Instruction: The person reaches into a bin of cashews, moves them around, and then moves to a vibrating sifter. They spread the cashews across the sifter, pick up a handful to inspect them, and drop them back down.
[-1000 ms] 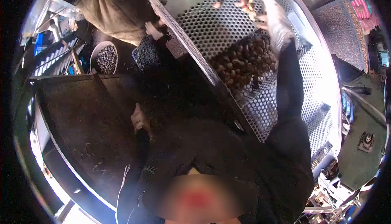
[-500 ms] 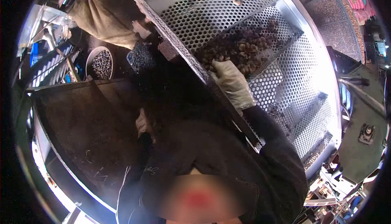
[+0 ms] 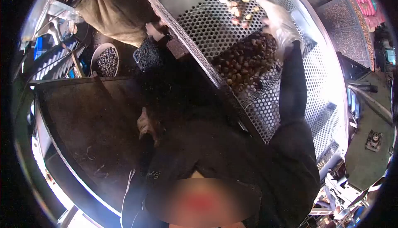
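My right hand (image 3: 280, 22), in a pale glove and blurred, reaches over the perforated metal tray (image 3: 199, 31) with thumb and fingers apart. Nothing shows in its grip. Beside and below it, a pile of brown nuts or large seeds (image 3: 244, 64) lies against a low divider. Paler, reddish pieces (image 3: 235, 11) are scattered on the holes to the left of the fingers. My left hand (image 3: 148, 127) is bare and partly in shadow, near the right side of a broad dark metal surface (image 3: 91, 128). Its fingers look spread, with nothing visible in them.
The tray's raised edge (image 3: 186, 41) runs diagonally in front of me. Beyond my left hand stand a round bucket (image 3: 117, 64) of dark and pale bits, a container of dark bits (image 3: 148, 56) and a burlap sack (image 3: 110, 16). Another mesh tray (image 3: 346, 33) is at right.
My right hand has moved from the near side of the brown pile to its far right side. More pale pieces now lie near its fingers. My left hand stays almost still.
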Available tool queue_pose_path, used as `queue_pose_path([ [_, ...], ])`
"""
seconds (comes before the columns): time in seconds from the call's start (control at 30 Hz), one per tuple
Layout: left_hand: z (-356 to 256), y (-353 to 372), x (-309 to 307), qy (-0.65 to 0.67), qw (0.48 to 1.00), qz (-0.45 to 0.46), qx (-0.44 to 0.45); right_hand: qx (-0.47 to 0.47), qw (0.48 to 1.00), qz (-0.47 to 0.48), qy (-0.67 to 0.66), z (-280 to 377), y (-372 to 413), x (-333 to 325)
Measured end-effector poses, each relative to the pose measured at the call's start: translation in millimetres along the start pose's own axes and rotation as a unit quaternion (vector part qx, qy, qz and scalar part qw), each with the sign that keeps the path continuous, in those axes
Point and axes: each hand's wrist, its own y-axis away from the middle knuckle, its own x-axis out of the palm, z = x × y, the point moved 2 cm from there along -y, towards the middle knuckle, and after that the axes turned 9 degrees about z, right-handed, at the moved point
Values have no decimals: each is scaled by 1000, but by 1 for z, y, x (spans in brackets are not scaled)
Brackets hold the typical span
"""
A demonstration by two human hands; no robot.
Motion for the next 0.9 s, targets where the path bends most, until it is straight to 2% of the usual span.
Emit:
queue_pose_path([
  [0.1, 5, 3, 0, -4, 1000, 2, -6, 89, 974, -71, 197, -63, -6, -24],
  [0.17, 7, 1, 2, -10, 1000, 7, -6, 93, 935, -59, 338, -91, 15, 9],
  [0.2, 7, 1, 3, -13, 1000, 8, -4, 41, 916, -63, 394, -107, 27, 33],
  [0.3, 4, -3, 4, -17, 1000, 8, 0, -198, 816, -62, 540, -143, 67, 104],
  [0.33, 2, -6, 4, -20, 1000, 7, 2, -217, 781, -39, 585, -157, 73, 119],
  [0.4, -5, -14, 6, -22, 1000, 8, 14, -297, 812, -12, 502, -183, 73, 117],
  [0.47, -7, -19, 5, -26, 999, 8, 18, -356, 715, 7, 601, -250, 37, 114],
  [0.53, -16, -21, 8, -23, 999, 9, 28, -373, 689, 28, 621, -252, 19, 102],
  [0.57, -13, -26, 6, -27, 999, 7, 29, -361, 720, 38, 591, -220, 21, 92],
  [0.6, -21, -28, 7, -26, 999, 6, 37, -195, 911, 130, 339, -178, 29, 85],
  [0.63, -23, -28, 8, -23, 999, 4, 39, -38, 994, 96, 21, -137, 40, 76],
  [0.7, -19, -27, 5, -29, 999, 1, 39, 25, 991, 84, -100, -72, 45, 63],
  [0.73, -22, -24, 6, -25, 999, 2, 41, 36, 991, 82, -97, -45, 32, 59],
  [0.77, -15, -22, 5, -25, 999, -1, 36, -17, 980, 86, -179, -41, 13, 52],
  [0.8, -11, -20, 4, -26, 999, -4, 34, -72, 980, 132, -133, -36, -9, 39],
  [0.9, -4, -10, 2, -27, 999, -9, 32, 5, 994, 88, -69, -22, -30, 6],
])
